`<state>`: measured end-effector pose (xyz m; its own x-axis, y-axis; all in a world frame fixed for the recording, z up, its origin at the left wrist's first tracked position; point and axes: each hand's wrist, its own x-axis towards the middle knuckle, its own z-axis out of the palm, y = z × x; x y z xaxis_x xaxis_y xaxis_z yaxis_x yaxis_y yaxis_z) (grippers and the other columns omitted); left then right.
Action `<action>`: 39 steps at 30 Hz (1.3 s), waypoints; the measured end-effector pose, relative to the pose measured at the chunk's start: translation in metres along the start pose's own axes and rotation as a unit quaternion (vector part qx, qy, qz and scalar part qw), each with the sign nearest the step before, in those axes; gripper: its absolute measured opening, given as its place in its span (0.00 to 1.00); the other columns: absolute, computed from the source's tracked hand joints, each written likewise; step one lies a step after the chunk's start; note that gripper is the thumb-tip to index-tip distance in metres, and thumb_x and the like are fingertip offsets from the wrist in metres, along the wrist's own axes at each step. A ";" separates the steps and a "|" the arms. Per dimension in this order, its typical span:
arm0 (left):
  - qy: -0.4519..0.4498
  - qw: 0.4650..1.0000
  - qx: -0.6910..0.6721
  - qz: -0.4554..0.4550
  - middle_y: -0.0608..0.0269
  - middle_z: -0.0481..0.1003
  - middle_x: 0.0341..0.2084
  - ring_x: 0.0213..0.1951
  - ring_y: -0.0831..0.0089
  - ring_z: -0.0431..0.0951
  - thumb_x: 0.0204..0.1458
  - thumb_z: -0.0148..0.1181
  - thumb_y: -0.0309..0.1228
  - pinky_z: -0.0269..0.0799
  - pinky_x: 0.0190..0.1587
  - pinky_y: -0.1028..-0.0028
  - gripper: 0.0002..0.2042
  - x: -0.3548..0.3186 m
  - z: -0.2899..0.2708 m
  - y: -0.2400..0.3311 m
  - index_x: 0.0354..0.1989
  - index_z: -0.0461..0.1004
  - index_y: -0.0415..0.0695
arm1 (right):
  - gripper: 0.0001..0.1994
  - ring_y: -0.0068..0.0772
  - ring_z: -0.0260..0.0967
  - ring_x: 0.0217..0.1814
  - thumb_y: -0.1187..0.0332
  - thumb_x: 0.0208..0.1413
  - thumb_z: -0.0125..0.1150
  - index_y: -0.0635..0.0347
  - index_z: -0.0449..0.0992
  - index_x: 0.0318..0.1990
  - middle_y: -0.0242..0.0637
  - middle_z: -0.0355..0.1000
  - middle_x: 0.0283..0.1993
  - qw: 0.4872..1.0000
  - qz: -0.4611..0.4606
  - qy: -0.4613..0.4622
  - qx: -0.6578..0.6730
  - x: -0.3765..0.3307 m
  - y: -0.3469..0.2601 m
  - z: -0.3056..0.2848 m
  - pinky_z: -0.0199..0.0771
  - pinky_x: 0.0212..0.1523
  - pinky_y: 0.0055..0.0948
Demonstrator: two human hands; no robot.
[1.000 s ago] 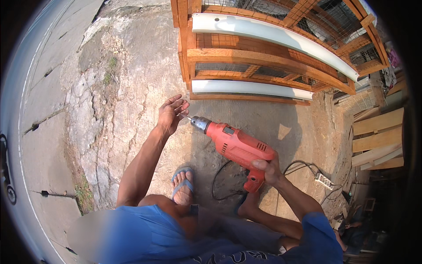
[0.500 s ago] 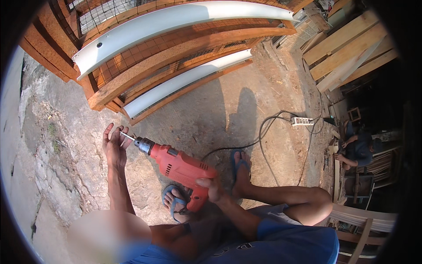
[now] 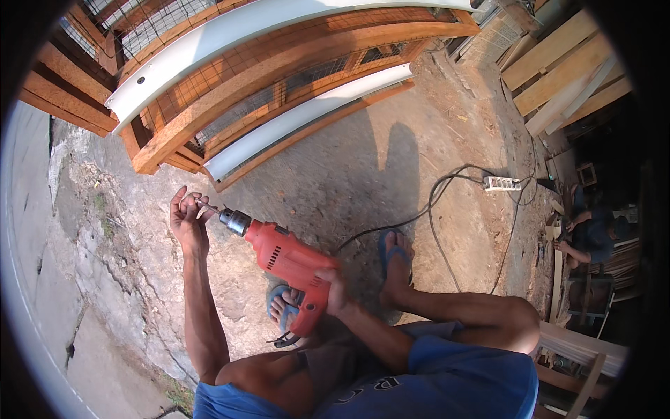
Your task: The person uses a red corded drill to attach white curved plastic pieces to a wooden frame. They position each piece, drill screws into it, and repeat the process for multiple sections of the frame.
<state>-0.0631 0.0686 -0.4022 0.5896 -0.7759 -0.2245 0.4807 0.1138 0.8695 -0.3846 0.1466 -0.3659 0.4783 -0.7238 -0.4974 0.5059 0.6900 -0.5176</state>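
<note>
Broadly, I find a concrete floor [image 3: 335,181] with a wooden cage [image 3: 216,101] at the top of my view, an upper channel [image 3: 188,56] and a lower channel [image 3: 307,119], both white, along its side. The drill [image 3: 289,262] is held in the air above the floor, nose toward the left hand [image 3: 188,222]. The right hand [image 3: 333,290] is clamped on the drill's handle. A power strip [image 3: 501,183] lies well apart on the right. The bit [image 3: 208,205] projects from the chuck [image 3: 235,221]; the left fingers are part-curled at its tip.

In my judgement, the step in hand is checking or setting the bit. The next move would call for a steady drill, an idle trigger, and left fingers drawn clear before any spin.

Limits of inspection: the cage's top is cut off; a co-worker [image 3: 593,234] is dim in shade; the right fingers and trigger are largely hidden. Whether the left fingers pinch the bit or merely sit beside it, I cannot tell.
</note>
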 end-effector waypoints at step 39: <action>0.068 0.909 0.391 0.128 0.52 0.80 0.39 0.35 0.63 0.82 0.54 0.68 0.38 0.77 0.38 0.64 0.16 0.023 0.034 -0.036 0.45 0.82 0.39 | 0.35 0.41 0.79 0.34 0.42 0.59 0.47 0.66 0.67 0.60 0.50 0.75 0.46 0.999 -0.007 0.027 0.022 0.007 -0.021 0.004 0.83 0.33 0.40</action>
<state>-0.0886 0.0253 -0.4240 0.7177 -0.6960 0.0235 -0.2612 -0.2378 0.9355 -0.3888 0.1276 -0.3555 0.4333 -0.7307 -0.5276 0.5440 0.6788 -0.4932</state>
